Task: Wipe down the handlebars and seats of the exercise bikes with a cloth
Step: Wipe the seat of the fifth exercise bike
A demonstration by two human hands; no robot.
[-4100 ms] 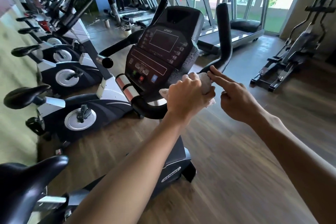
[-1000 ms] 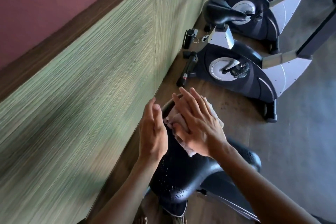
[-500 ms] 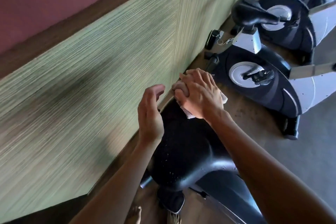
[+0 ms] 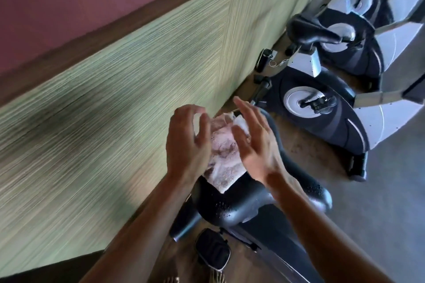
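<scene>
A crumpled pinkish-white cloth lies on the black saddle of the nearest exercise bike, over its far end. Water droplets speckle the saddle's near part. My left hand hovers at the cloth's left side with loosely bent fingers, blurred at the tips. On the cloth's right side my right hand has its fingers straight and its palm turned towards the cloth. A white corner of the cloth shows beside the right thumb. Neither hand plainly grips the cloth.
A green textured wall runs close along the left. A pedal sits below the saddle. The neighbouring bike with its black saddle stands to the right, more bikes behind it. Grey floor lies at the right.
My right hand held the bunched cloth at the saddle's far end; now its fingers are straightened and the cloth lies spread between both hands. My left hand has come closer to the cloth.
</scene>
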